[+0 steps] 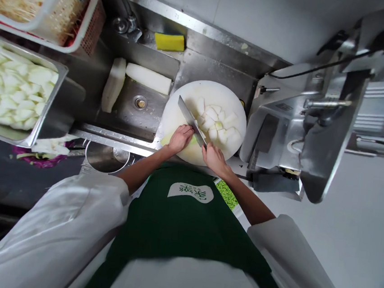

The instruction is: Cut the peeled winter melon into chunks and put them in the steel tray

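My right hand is closed round the handle of a cleaver, its blade pointing away and to the left over a round white cutting board. My left hand lies close beside the blade with fingers curled, pressing on a pale green-white vegetable piece that my hands partly cover. To the right of the blade, cut white slices lie scattered in a heap on the board. Two long peeled white vegetables rest in the sink to the left; I cannot tell their exact kind.
The steel sink adjoins the board. A steel pan full of pale slices and baskets with bean sprouts stand left. A yellow sponge lies behind. A slicing machine stands right, a metal pot below.
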Demonstrator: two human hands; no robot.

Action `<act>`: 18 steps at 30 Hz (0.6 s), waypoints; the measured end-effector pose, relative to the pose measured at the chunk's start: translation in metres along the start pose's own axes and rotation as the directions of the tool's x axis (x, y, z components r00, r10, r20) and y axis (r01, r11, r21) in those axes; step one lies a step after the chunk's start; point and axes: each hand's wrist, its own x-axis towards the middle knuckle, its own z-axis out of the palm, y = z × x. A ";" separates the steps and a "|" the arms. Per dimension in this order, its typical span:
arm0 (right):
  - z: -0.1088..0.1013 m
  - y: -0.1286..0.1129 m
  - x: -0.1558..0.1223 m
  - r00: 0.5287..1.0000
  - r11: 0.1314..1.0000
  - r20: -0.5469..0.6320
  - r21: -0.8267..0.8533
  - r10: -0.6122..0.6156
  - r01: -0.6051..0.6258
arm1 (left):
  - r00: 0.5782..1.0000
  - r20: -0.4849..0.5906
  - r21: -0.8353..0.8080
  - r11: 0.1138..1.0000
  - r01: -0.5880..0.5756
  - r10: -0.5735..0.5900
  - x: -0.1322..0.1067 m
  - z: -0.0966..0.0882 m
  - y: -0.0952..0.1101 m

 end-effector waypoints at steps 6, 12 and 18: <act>0.000 0.017 -0.005 0.995 0.993 -0.056 0.076 -0.085 0.089 | 0.998 -0.044 0.030 0.999 -0.031 0.032 -0.003 -0.006 -0.001; 0.016 0.037 -0.023 0.994 0.996 -0.086 0.036 -0.073 0.076 | 0.996 -0.062 0.107 0.991 0.076 -0.070 -0.013 -0.007 0.004; 0.036 0.039 -0.018 0.992 0.996 -0.092 -0.020 -0.083 0.082 | 0.993 -0.066 0.047 0.994 0.099 -0.095 -0.013 -0.007 0.007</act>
